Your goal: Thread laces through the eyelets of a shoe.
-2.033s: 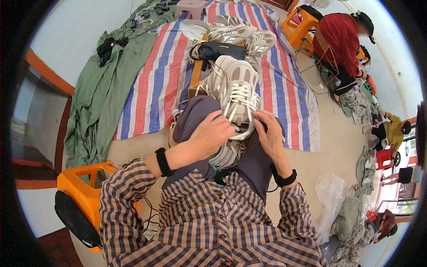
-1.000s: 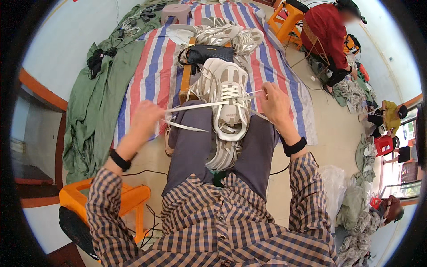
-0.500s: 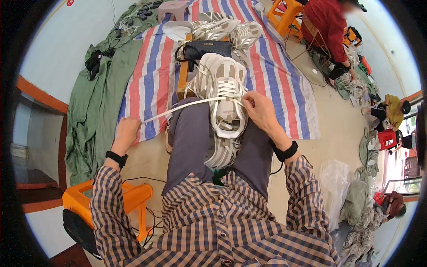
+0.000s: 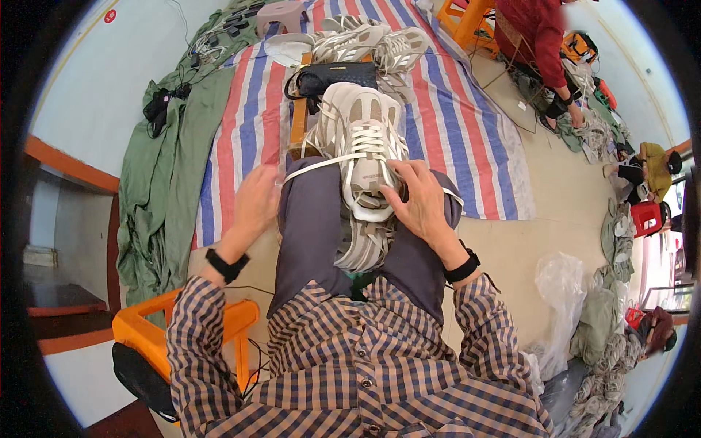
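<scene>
Striped sheet (image 4: 467,157), red/white/blue, over the tan floor (image 4: 478,274). Green cloth (image 4: 164,175) along its left edge.

Past the sheet's right edge, far end: person in a red top (image 4: 540,51), bent over a heap of grey stuff.

Orange stool (image 4: 135,321) off the near-left corner, at wearer's left. Clear plastic bag (image 4: 561,299) off the near-right corner. Low pinkish-grey stool (image 4: 281,14) near the far-left corner.

Wooden bar (image 4: 299,120) mid-sheet, running away from the wearer. Black bag (image 4: 336,76) lies across beside it. More pale shoes (image 4: 401,51) bunched beyond, toward the far edge.

Main shoe (image 4: 367,169): off-white/grey, laced, toe pointing away, opening toward wearer. Sits between the knees, over the middle of the sheet's near edge. Another shoe (image 4: 361,244) shows below it, between the thighs.

Hands: right hand (image 4: 422,201) at the shoe's right side by the tongue, thumb and fingers parted. Left hand (image 4: 255,196) off the left knee, apart from the shoe, fingers bent, blurred; can't tell if it grips anything. Black band on each wrist.

White lace (image 4: 321,164): one length runs left over the left knee toward the left hand; another stretch lies over the right knee.
</scene>
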### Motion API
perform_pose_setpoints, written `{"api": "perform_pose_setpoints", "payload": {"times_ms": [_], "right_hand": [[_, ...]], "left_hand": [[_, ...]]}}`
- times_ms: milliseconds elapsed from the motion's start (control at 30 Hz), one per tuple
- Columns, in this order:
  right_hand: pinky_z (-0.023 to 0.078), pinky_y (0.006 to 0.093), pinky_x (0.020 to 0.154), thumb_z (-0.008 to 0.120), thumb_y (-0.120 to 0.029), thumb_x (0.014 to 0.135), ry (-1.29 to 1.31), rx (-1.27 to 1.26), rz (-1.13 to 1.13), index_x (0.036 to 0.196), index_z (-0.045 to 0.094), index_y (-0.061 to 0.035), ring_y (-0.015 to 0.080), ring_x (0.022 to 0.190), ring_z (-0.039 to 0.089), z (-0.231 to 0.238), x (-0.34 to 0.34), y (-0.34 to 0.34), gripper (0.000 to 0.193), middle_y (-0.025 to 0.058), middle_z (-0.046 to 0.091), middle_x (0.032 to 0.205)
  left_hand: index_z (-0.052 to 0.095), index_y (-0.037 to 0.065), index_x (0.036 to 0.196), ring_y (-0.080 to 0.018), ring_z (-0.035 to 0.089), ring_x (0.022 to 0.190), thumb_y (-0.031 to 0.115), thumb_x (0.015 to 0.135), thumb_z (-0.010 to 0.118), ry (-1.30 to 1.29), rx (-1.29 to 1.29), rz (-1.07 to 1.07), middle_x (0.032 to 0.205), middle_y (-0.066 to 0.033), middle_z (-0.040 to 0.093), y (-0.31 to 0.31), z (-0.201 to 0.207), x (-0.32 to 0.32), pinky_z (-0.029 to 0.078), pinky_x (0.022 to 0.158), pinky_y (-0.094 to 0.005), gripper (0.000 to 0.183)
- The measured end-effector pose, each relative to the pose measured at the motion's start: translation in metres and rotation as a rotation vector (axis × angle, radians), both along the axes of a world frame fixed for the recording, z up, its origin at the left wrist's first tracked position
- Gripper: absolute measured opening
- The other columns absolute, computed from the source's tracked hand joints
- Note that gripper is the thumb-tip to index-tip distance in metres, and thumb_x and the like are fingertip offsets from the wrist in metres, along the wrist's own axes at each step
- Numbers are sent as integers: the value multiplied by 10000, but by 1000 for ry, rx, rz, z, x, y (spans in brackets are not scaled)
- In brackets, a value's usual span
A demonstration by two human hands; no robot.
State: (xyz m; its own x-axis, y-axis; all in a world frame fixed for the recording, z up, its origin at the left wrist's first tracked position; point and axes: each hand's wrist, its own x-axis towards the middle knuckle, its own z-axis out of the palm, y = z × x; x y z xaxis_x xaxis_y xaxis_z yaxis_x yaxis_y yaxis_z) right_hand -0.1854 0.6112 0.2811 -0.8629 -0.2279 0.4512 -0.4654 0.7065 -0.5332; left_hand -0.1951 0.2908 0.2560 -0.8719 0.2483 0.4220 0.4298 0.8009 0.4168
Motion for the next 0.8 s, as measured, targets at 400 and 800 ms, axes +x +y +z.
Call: {"api": "perform_pose_setpoints", "payload": {"times_ms": [400, 800], "right_hand": [[504, 411, 764, 584, -39, 816, 56, 42, -181, 1242, 547, -134, 346, 944, 603, 0, -7, 18, 438, 153, 572, 1150], [494, 398, 719, 580, -4, 794, 167, 222, -166, 1144, 592, -116, 319, 857, 605, -6, -9, 2, 367, 134, 580, 1030]], "left_hand": [[433, 111, 1103, -372, 613, 818, 142, 784, 620, -107, -72, -35, 1001, -120, 566, 116, 27, -43, 487, 637, -485, 371], [464, 108, 1032, -368, 590, 813, 57, 773, 576, -18, 85, -125, 967, -116, 550, 115, 14, -42, 477, 660, -473, 287]]}}
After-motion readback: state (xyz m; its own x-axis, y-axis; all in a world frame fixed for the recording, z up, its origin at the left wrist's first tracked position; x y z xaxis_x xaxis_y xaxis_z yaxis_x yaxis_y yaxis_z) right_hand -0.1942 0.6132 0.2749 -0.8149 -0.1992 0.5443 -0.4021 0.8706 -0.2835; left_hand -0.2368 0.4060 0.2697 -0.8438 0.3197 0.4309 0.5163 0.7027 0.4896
